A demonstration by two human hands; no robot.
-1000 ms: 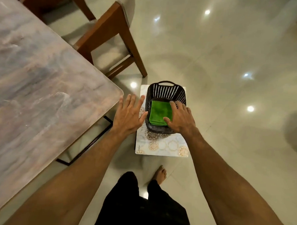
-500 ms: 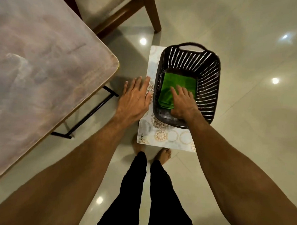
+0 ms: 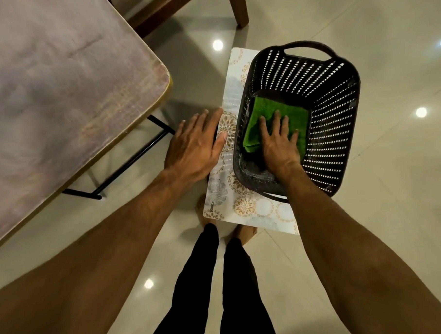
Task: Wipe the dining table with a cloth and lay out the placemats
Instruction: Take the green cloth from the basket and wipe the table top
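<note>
Right hand [image 3: 278,146] lies flat, fingers straight, on green cloth [image 3: 290,114] inside black basket [image 3: 338,101]; left hand [image 3: 195,145] relaxed at placemat [image 3: 250,208] edge.

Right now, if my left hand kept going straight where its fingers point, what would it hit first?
Likely the patterned placemat: your left hand is at its left edge. Depth is unclear; if the hand passes above it, the black basket comes next.

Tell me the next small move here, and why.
Probably curl the right hand round the green cloth and lift it from the black basket: its fingers lie flat on the folded cloth, not yet gripping.
</note>
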